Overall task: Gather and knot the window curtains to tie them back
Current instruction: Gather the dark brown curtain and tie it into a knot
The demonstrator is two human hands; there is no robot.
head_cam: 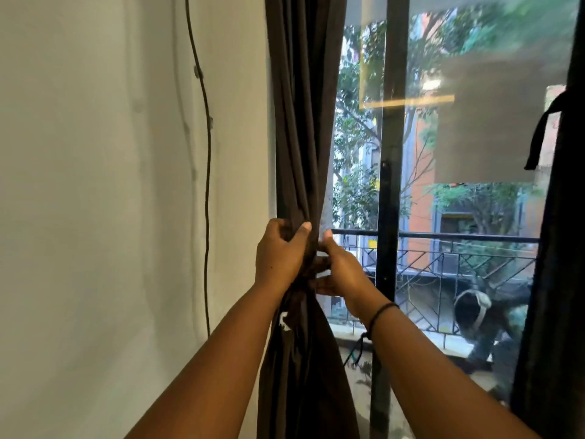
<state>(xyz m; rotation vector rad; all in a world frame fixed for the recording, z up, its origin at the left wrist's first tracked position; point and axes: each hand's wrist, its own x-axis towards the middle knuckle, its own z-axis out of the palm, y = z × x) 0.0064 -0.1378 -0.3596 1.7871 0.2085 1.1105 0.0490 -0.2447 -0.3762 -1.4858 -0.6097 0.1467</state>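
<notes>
The left hand is clenched around the bunched dark curtain, the right hand presses its fingers against the same gather just beside it, with the window beyond.

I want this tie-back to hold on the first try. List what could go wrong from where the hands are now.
1. The left hand clamps the gathered dark curtain at one narrow point; if it loosens, the folds may spread before any knot is set.
2. The right hand has its fingers only partly on the bundle, so a wrap could slip.
3. Pulling down hard could strain the curtain's hanging at the top, which is out of view.
</notes>
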